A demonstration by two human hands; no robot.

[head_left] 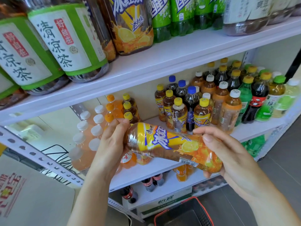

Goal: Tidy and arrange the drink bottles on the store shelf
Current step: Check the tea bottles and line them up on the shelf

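Before the middle shelf (154, 171), I hold one bottle (172, 146) in both hands, off the shelf and lying on its side, base end lower. My left hand (112, 144) is curled round its neck, hiding the cap; my right hand (228, 154) grips the base end, thumb on top and fingers underneath. Its label is yellow and orange with blue characters, a lemon picture and a barcode; the drink inside is brown. Behind it on the shelf stand three blue-capped bottles (191, 98) and three orange-capped bottles (110, 107) among many others.
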